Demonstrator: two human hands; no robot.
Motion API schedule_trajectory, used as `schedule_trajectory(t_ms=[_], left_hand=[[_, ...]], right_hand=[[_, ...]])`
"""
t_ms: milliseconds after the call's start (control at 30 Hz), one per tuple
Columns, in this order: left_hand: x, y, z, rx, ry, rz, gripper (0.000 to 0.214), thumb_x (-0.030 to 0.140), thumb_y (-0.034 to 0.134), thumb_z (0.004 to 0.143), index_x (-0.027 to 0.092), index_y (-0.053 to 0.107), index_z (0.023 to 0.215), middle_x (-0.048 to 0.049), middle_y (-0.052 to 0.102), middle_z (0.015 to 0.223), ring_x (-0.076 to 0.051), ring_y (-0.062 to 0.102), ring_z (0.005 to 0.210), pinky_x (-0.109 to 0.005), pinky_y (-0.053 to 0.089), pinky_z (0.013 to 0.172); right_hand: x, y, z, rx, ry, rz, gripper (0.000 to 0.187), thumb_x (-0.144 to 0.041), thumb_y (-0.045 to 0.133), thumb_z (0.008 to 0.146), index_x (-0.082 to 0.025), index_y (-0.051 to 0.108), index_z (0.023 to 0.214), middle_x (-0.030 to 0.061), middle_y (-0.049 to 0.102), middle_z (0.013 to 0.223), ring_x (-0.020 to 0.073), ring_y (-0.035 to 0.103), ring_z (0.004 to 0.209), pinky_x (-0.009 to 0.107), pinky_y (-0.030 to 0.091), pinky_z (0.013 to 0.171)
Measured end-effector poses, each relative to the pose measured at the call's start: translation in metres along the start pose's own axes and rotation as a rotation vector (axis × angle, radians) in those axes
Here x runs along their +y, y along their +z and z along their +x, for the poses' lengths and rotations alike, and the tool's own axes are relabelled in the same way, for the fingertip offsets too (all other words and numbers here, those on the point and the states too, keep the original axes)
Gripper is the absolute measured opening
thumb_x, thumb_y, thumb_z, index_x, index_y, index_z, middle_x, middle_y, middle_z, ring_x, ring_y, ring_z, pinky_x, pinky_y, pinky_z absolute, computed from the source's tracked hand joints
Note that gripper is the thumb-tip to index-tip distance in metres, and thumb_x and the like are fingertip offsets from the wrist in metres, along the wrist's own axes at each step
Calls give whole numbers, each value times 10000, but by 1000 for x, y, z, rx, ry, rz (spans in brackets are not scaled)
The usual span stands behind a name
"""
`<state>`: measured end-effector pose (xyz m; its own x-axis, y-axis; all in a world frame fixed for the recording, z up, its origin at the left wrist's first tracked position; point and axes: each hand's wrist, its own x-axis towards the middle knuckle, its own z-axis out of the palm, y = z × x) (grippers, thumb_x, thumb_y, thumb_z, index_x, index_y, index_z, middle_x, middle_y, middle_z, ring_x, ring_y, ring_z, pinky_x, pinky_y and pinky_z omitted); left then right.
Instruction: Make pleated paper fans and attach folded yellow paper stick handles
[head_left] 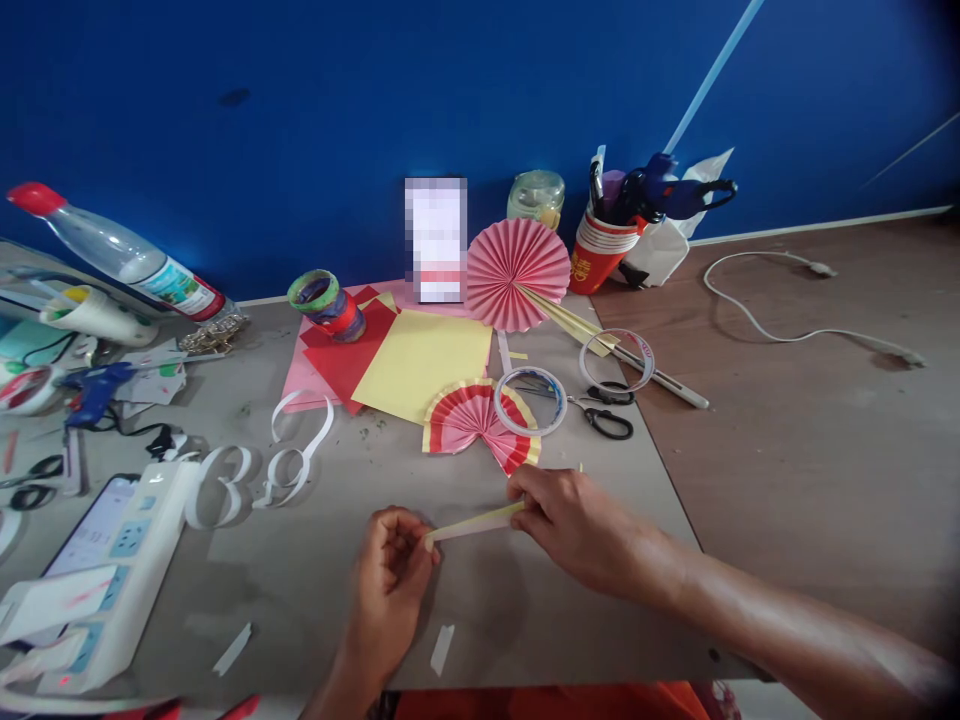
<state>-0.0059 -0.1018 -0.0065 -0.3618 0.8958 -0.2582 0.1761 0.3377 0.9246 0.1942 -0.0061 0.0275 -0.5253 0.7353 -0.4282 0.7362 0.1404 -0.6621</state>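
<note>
Between my two hands stretches a narrow pale yellow paper strip, held above the grey tabletop. My left hand pinches its left end with curled fingers. At the other end, my right hand grips the strip between thumb and fingers. Just beyond my right hand lies a pleated paper fan in pink, red and yellow. A tape roll rests over the fan's right part. Black-handled scissors lie to its right. A round pink pleated fan with a yellow handle stands farther back.
Yellow paper and red paper lie behind, with a small painted pot on them. Another tape roll and a cup of tools are at right. A power strip, glue gun and bottle occupy the left.
</note>
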Motion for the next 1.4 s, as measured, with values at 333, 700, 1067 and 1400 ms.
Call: schedule_trajectory(t_ms=[333, 700, 1067, 1400], left_hand=[[1, -1, 0, -20, 10, 57, 184, 307, 654, 735, 202, 515, 796, 12, 610, 654, -126, 594, 611, -221, 488, 594], [1, -2, -1, -30, 10, 84, 172, 306, 638, 747, 205, 510, 801, 10, 607, 664, -124, 587, 611, -214, 485, 587], [4, -5, -2, -18, 20, 67, 206, 326, 680, 708, 202, 533, 781, 5, 613, 649, -138, 603, 597, -230, 501, 577], [-1, -7, -2, -27, 37, 4, 212, 302, 683, 731, 198, 522, 821, 17, 610, 658, -122, 600, 597, -221, 500, 583]], right_hand=[[-1, -2, 3, -31, -27, -198, 57, -179, 538, 844, -174, 591, 865, 47, 687, 838, 169, 615, 754, 254, 299, 593], [-3, -1, 7, -81, -30, -352, 98, -245, 544, 873, -167, 603, 877, 58, 695, 847, 194, 637, 756, 261, 273, 546], [-4, -9, 8, -131, -10, -371, 134, -248, 519, 891, -180, 622, 837, 50, 693, 819, 178, 627, 742, 255, 273, 551], [4, -12, 2, -85, -114, -180, 120, -169, 553, 841, -177, 664, 798, 35, 639, 880, 141, 569, 749, 243, 358, 662]])
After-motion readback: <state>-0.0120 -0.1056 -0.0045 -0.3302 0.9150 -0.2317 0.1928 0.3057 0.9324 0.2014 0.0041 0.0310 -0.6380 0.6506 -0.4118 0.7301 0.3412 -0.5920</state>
